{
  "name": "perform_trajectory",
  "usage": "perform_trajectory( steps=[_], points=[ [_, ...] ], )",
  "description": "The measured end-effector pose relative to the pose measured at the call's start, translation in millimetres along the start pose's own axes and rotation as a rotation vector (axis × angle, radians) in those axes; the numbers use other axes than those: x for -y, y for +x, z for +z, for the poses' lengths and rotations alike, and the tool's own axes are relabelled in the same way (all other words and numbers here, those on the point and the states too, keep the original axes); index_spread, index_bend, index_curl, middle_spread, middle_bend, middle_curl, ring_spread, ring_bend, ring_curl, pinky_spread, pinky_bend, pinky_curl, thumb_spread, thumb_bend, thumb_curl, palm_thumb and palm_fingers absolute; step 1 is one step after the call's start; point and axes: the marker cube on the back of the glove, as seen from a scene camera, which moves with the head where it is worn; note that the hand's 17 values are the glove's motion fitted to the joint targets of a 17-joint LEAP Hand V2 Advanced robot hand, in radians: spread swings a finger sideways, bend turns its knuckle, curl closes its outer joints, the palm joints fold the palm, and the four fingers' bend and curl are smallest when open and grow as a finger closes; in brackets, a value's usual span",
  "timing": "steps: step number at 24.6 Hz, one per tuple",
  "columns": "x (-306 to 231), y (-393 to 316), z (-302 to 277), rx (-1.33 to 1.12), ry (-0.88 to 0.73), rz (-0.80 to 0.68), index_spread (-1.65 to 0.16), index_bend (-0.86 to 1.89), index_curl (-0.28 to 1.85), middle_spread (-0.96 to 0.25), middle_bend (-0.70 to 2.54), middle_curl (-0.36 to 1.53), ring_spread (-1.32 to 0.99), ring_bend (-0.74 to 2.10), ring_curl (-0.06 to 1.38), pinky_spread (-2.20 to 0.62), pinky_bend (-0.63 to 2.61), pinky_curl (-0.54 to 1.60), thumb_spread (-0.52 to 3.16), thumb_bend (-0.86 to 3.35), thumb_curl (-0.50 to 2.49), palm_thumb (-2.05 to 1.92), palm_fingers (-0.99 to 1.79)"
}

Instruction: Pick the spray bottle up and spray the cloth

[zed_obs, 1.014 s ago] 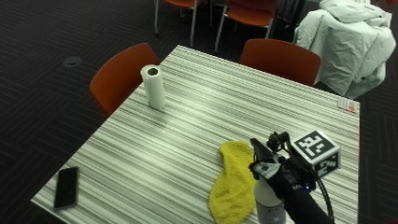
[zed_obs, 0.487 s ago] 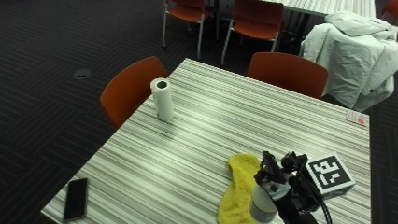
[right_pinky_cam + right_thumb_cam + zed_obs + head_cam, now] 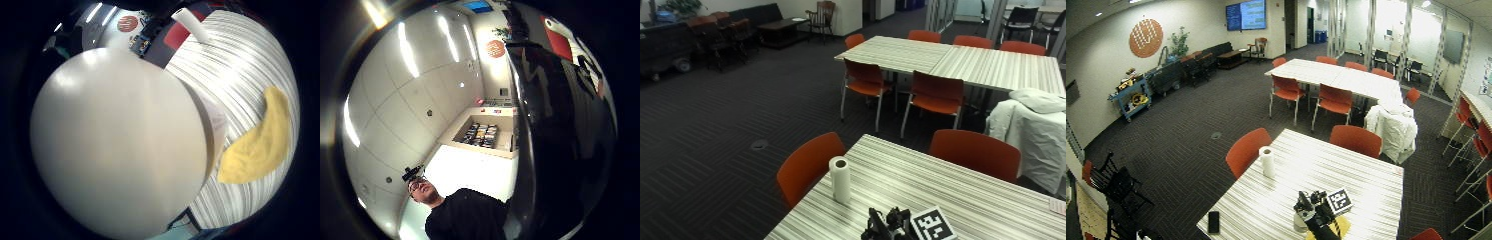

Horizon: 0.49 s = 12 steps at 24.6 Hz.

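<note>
In the wide outside view my gloved right hand (image 3: pixel 1313 207) grips the pale spray bottle (image 3: pixel 1299 223) from above, near the front of the striped table (image 3: pixel 1285 190). A yellow cloth (image 3: pixel 1340 229) lies on the table right beside the bottle. The bottle's white body (image 3: pixel 120 145) fills most of the little finger side palm view, with the yellow cloth (image 3: pixel 260 140) on the stripes beyond it. In the outside view only the top of the hand (image 3: pixel 887 226) shows at the picture's lower edge; bottle and cloth are out of its sight.
A paper towel roll (image 3: pixel 840 179) stands upright near the table's left edge. A black phone (image 3: pixel 1214 221) lies at the front left corner. Two orange chairs (image 3: pixel 810 165) (image 3: pixel 973 152) stand against the table, and a white jacket (image 3: pixel 1033 130) hangs over another chair.
The outside camera has tilted up, so bottle and cloth have left its picture. My hand still holds the bottle beside the cloth.
</note>
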Motion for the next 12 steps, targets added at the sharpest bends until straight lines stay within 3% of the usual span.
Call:
perform_trajectory(
  steps=[4,12],
  points=[
    [5,-10,73,0.167,-0.048,0.121,-0.11,0.36,0.66,-0.05,0.45,0.68,-0.12,0.51,0.56,0.02,0.12,0.28,0.61,-0.02,0.84,1.20,1.00],
    [17,20,102,0.140,-0.052,0.230,-0.12,0.37,0.66,-0.05,0.45,0.68,-0.13,0.48,0.55,0.01,0.11,0.27,0.64,-0.01,0.84,1.20,0.98]
  ],
)
